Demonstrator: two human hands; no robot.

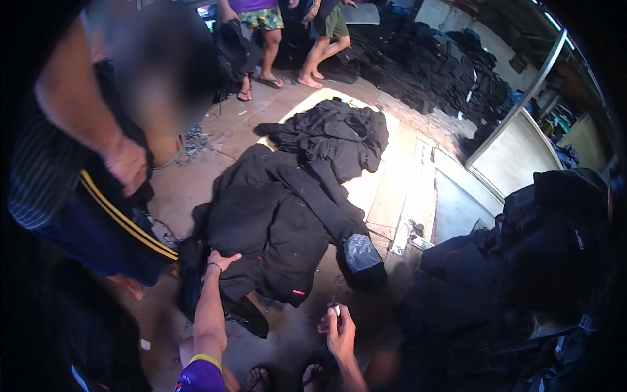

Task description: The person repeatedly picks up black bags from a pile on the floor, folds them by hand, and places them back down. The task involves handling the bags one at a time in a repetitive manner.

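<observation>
A black jacket (274,225) lies spread on the floor in front of me, with a small red tag near its lower edge. One sleeve reaches to the right and ends in a shiny grey patch (360,253). My left hand (224,261) grips the jacket's near left edge, thumb on top; the other fingers are partly hidden. Just off the jacket's near right side, my right hand (341,332) is closed around a small white object (336,309) with a thin dark tip. Its exact kind is too small to make out.
Beyond the jacket sits a heap of black garments (339,134) on a pale board (392,130). More black clothes (522,248) are piled at the right. A person in striped-side shorts (124,215) stands close on the left; others stand at the back. A panel (516,150) leans at the right.
</observation>
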